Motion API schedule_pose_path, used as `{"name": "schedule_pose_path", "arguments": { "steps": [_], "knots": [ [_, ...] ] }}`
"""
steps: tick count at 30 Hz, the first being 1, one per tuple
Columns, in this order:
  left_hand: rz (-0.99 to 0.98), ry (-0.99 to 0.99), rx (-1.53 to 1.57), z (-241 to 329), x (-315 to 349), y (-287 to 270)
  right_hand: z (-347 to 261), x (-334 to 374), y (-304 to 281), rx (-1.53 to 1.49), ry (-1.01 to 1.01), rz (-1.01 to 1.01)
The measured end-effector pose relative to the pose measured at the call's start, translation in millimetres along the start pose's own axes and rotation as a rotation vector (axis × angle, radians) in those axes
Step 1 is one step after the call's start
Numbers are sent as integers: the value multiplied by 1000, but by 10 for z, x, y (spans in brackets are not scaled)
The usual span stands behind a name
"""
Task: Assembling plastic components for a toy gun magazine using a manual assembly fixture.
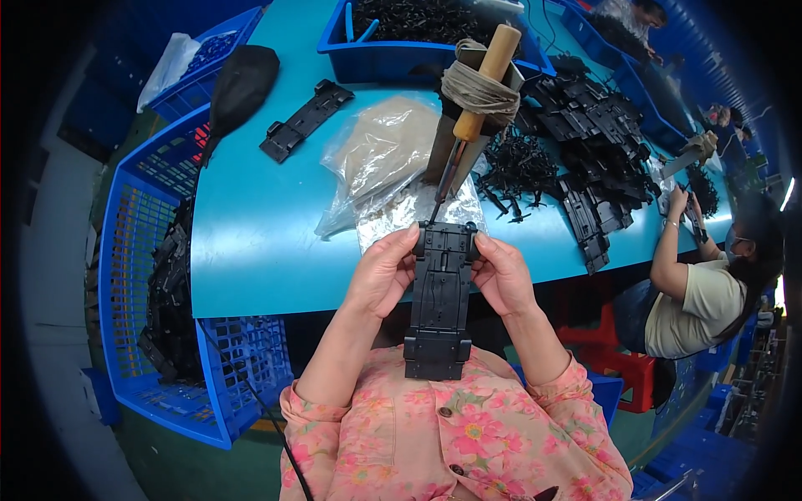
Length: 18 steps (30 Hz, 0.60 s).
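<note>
Between my two hands I hold a long black plastic chassis plate point(441, 292) by its far end, its near end hanging toward my chest. My left hand point(387, 271) pinches the left far corner, and my right hand point(503, 275) grips the right one. Just beyond that far end points the metal tip of a soldering iron point(486, 83) with a wooden handle. Cord point(480, 90) ties the iron to an upright stand, tip slanting down. Under the stand lies a clear plastic bag point(384, 150) with tan contents.
Black plates pile up on the blue table point(251, 259) at right, beside a heap of small black parts point(514, 163). Another plate point(307, 119) lies far left. A blue crate point(125, 250) of plates stands left. A blue bin point(334, 58) is behind; a co-worker point(702, 301) sits right.
</note>
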<state>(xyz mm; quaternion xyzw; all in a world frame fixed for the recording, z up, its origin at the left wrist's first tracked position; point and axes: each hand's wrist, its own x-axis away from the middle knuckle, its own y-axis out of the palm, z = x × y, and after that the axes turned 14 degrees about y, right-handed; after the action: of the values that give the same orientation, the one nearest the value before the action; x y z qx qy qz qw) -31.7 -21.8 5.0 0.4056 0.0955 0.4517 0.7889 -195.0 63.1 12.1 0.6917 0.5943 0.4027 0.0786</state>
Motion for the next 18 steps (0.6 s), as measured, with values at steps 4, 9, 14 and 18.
{"name": "schedule_pose_path", "arguments": {
  "steps": [4, 9, 14, 18],
  "knots": [
    [5, 1, 23, 1, -1, 6, -10, 9, 46, -9, 3, 16],
    [15, 1, 13, 10, -6, 23, -16, 7, 107, -17, -5, 109],
    [12, -1, 13, 12, -12, 13, -19, 7, 105, -18, -6, 102],
    [6, 1, 22, 9, -18, 0, -10, 0, 80, -16, -12, 75]
  ]
}}
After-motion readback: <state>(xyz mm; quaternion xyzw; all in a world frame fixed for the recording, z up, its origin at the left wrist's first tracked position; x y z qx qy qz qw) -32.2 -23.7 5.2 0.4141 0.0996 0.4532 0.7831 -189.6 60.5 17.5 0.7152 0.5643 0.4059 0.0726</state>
